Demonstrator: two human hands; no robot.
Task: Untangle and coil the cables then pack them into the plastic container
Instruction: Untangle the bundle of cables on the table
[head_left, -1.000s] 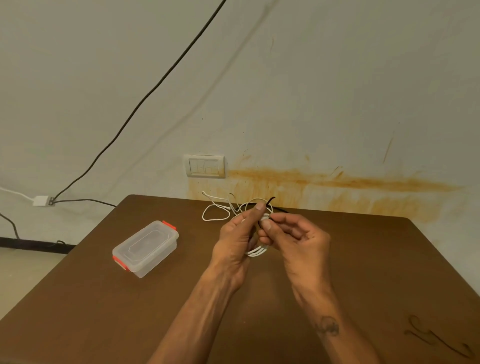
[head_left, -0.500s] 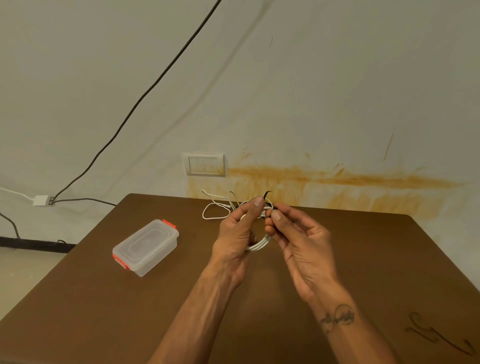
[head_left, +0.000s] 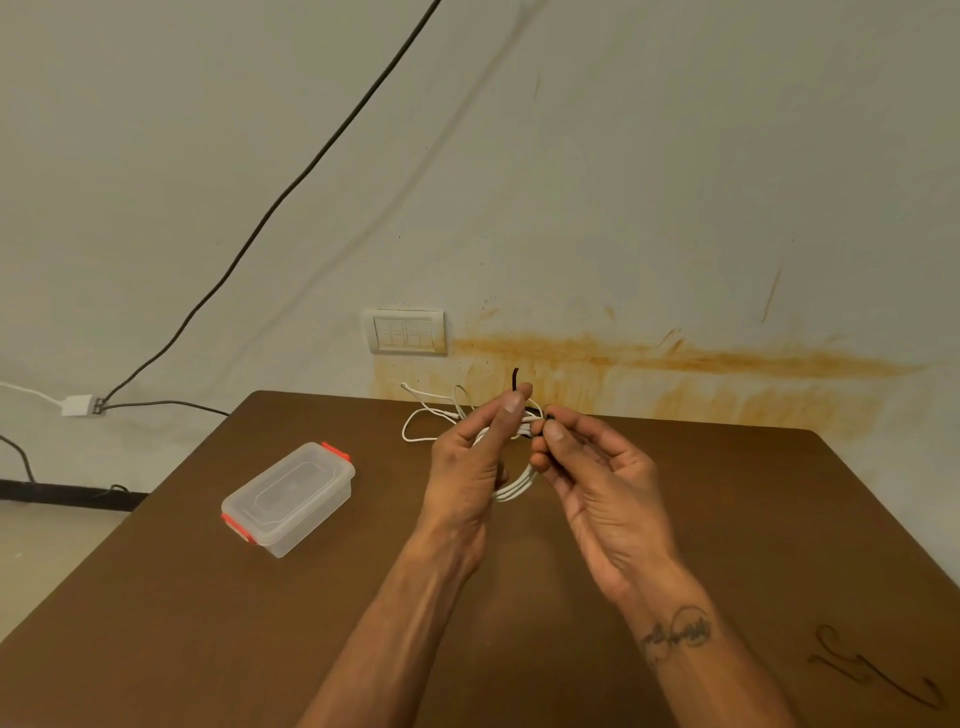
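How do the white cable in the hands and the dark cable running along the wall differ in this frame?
The white cable is thin, looped into a coil and held above the table by the left hand and right hand. The dark wall cable is thicker, nearly straight, untouched, and runs diagonally down to a white adapter. Neither is in the plastic container.

We see a dark brown wooden table set against the wall. On it, well to the left of centre, a clear plastic container with red latches rests with its lid on. Beyond the container, near the table's far edge, loose white cable loops lie.
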